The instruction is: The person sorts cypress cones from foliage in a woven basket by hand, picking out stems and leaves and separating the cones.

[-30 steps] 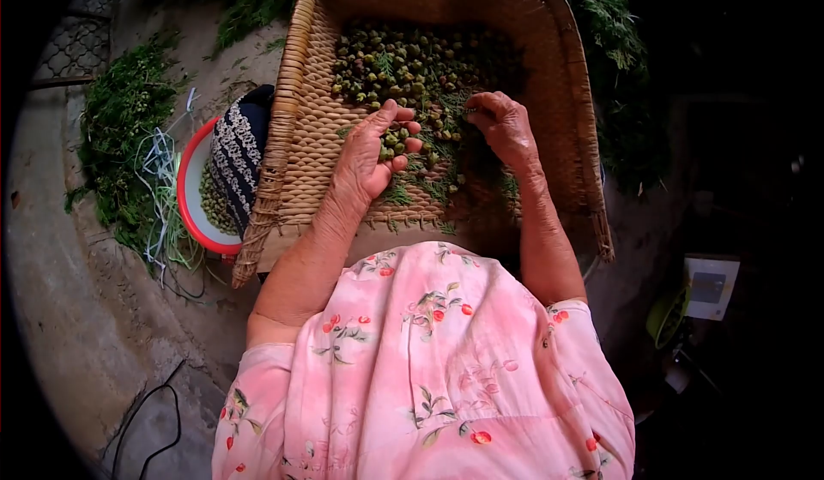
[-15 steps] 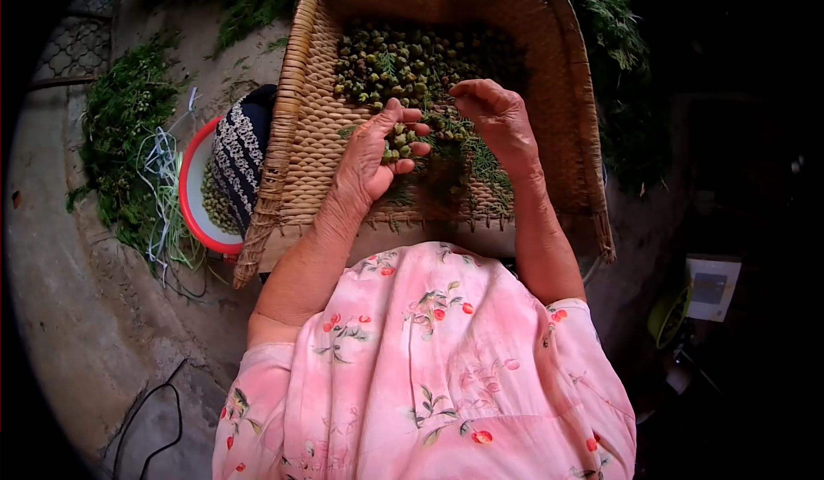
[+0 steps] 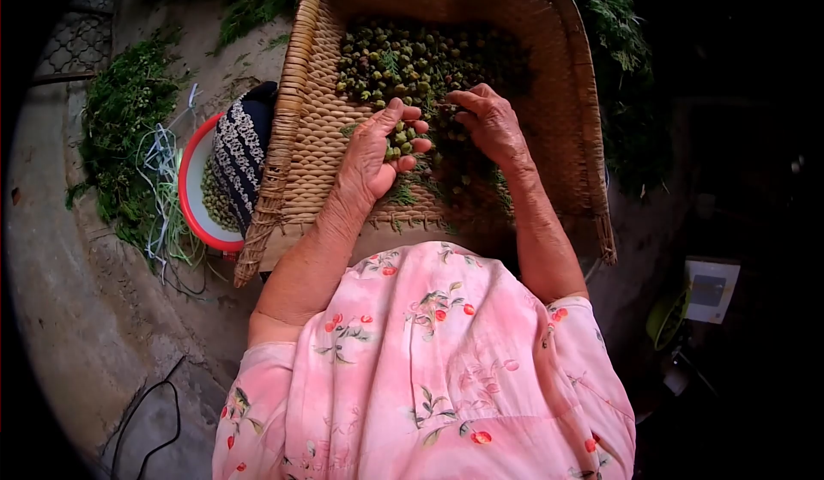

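A woven basket (image 3: 300, 150) lies in front of me, with a heap of small green cones (image 3: 412, 55) toward its far side. Cupped over its middle, my left hand (image 3: 373, 154) holds several green cones (image 3: 400, 139) in the palm, fingers curled around them. My right hand (image 3: 493, 124) is just to the right, thumb and fingers pinched together at the near edge of the heap; whatever lies between the fingertips is too small to name. Green leaf sprigs (image 3: 402, 193) are scattered on the weave below my hands.
Left of the basket stands a red-rimmed bowl (image 3: 185, 190) with cones in it, partly covered by dark patterned cloth (image 3: 240, 154). Beside it are pale strings (image 3: 160, 167) and cut greenery (image 3: 120, 137). More greenery (image 3: 601, 17) is at the right, and a black cable (image 3: 178, 411) at lower left.
My right hand went left and up from the basket's middle, then dipped down to the heap's near edge with its fingers more curled. My left hand has barely moved and still holds cones.
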Demonstrator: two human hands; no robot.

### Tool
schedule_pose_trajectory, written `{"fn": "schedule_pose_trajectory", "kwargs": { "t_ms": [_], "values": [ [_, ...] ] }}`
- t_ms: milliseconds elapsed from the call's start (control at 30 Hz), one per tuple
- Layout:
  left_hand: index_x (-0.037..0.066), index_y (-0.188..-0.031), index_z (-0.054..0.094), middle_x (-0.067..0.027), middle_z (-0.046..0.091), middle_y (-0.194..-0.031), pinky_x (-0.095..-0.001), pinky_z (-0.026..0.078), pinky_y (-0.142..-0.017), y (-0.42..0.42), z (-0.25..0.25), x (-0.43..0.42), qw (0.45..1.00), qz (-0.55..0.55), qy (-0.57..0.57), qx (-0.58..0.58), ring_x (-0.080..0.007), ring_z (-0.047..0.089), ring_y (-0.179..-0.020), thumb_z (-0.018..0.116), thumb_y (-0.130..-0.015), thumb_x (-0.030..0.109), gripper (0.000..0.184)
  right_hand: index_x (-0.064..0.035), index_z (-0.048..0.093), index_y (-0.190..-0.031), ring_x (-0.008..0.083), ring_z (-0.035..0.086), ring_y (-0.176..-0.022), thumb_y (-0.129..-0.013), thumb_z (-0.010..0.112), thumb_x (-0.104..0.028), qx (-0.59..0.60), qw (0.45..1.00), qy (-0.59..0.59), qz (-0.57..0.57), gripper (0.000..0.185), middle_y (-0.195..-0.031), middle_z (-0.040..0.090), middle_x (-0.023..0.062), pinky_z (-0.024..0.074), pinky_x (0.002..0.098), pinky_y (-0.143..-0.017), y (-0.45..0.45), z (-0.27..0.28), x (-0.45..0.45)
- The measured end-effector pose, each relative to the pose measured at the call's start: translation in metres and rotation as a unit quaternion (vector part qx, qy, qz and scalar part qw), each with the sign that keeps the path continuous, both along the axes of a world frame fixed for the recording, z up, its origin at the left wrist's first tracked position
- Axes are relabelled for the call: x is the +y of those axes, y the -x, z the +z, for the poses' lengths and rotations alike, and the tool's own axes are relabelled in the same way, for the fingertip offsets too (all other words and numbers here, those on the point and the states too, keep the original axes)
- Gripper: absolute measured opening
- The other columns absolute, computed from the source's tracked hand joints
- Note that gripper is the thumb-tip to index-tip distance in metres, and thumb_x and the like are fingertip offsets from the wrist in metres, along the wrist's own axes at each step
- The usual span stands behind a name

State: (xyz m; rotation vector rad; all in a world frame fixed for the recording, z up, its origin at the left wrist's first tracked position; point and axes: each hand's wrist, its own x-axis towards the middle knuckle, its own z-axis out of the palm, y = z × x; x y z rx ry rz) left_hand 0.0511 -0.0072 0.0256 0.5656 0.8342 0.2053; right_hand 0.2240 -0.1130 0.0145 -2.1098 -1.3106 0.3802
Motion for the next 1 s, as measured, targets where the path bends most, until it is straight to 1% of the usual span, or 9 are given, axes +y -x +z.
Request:
{"fn": "schedule_pose_trajectory", "kwargs": {
  "t_ms": [200,300,367,433,500,533,700,833,1000],
  "values": [
    [0.009,-0.100,0.061,-0.0044,0.064,-0.088,-0.0230,0.045,-0.050,0.000,0.001,0.001,1.000,0.000,0.000,0.003,-0.0142,0.062,-0.069,0.058,-0.088,0.044,0.037,-0.0109,0.065,-0.100,0.0303,0.059,-0.081,-0.076,0.065,-0.002,-0.095,0.994,0.048,-0.008,0.026,-0.085,0.058,0.0095,0.0486,0.0382,-0.071,0.006,-0.003,0.004],
    [0.009,-0.102,0.061,-0.0045,0.065,-0.089,-0.0227,0.045,-0.050,0.000,0.003,-0.001,1.000,-0.004,-0.002,0.007,-0.0143,0.062,-0.070,0.056,-0.089,0.045,0.039,-0.0120,0.065,-0.101,0.0292,0.059,-0.076,-0.075,0.065,0.000,0.039,0.996,-0.084,-0.013,0.028,-0.081,0.058,0.0090,0.0488,0.0346,-0.068,0.013,0.012,0.003],
    [0.009,-0.105,0.061,-0.0044,0.065,-0.090,-0.0225,0.046,-0.051,-0.002,0.008,-0.002,1.000,-0.002,-0.009,0.009,-0.0144,0.063,-0.071,0.053,-0.089,0.048,0.042,-0.0095,0.065,-0.096,0.0288,0.058,-0.073,-0.075,0.065,0.002,0.476,0.874,-0.095,-0.014,0.024,-0.078,0.058,0.0099,0.0482,0.0325,-0.066,0.024,0.039,0.005],
    [0.009,-0.106,0.060,-0.0041,0.065,-0.089,-0.0223,0.045,-0.050,-0.002,0.005,0.000,1.000,-0.001,-0.001,0.008,-0.0148,0.063,-0.072,0.052,-0.090,0.050,0.045,-0.0072,0.064,-0.091,0.0303,0.059,-0.075,-0.076,0.066,-0.003,0.428,0.897,-0.105,-0.004,0.016,-0.078,0.058,0.0115,0.0483,0.0355,-0.067,0.020,0.025,0.010],
    [0.009,-0.106,0.060,-0.0043,0.065,-0.089,-0.0227,0.045,-0.050,-0.001,0.000,0.002,1.000,-0.002,0.020,-0.005,-0.0150,0.063,-0.072,0.052,-0.089,0.050,0.045,-0.0073,0.064,-0.090,0.0316,0.059,-0.080,-0.077,0.067,-0.011,0.036,0.998,-0.042,-0.015,0.014,-0.081,0.058,0.0119,0.0480,0.0389,-0.068,0.016,0.008,0.014],
    [0.009,-0.106,0.060,-0.0043,0.065,-0.089,-0.0227,0.045,-0.050,0.000,-0.001,0.002,1.000,-0.001,0.019,-0.006,-0.0150,0.063,-0.072,0.052,-0.089,0.050,0.045,-0.0074,0.064,-0.088,0.0325,0.058,-0.084,-0.077,0.067,-0.017,-0.014,1.000,0.008,-0.017,0.015,-0.085,0.058,0.0117,0.0473,0.0418,-0.069,0.018,0.006,0.014],
    [0.009,-0.104,0.060,-0.0050,0.064,-0.089,-0.0217,0.044,-0.047,0.001,-0.003,0.002,0.999,0.013,0.027,-0.013,-0.0146,0.062,-0.069,0.054,-0.089,0.048,0.042,-0.0065,0.063,-0.085,0.0326,0.058,-0.084,-0.077,0.066,-0.014,-0.045,0.999,0.011,-0.022,0.012,-0.086,0.057,0.0119,0.0469,0.0417,-0.070,0.022,-0.005,0.015],
    [0.009,-0.104,0.060,-0.0049,0.064,-0.088,-0.0210,0.043,-0.046,0.000,-0.001,0.001,0.999,0.025,0.029,-0.006,-0.0146,0.062,-0.068,0.056,-0.089,0.046,0.040,-0.0068,0.062,-0.086,0.0303,0.057,-0.077,-0.079,0.066,-0.010,0.081,0.992,-0.061,-0.080,0.009,-0.085,0.057,0.0116,0.0469,0.0405,-0.066,0.007,-0.006,0.006],
    [0.009,-0.101,0.060,-0.0036,0.062,-0.083,-0.0206,0.043,-0.046,0.001,-0.003,0.000,0.999,0.044,0.029,-0.015,-0.0139,0.060,-0.066,0.057,-0.088,0.044,0.037,-0.0091,0.061,-0.087,0.0282,0.055,-0.079,-0.080,0.066,-0.009,-0.183,0.966,-0.123,-0.132,0.008,-0.081,0.055,0.0089,0.0455,0.0413,-0.068,-0.005,-0.008,-0.003]
  ]
}}
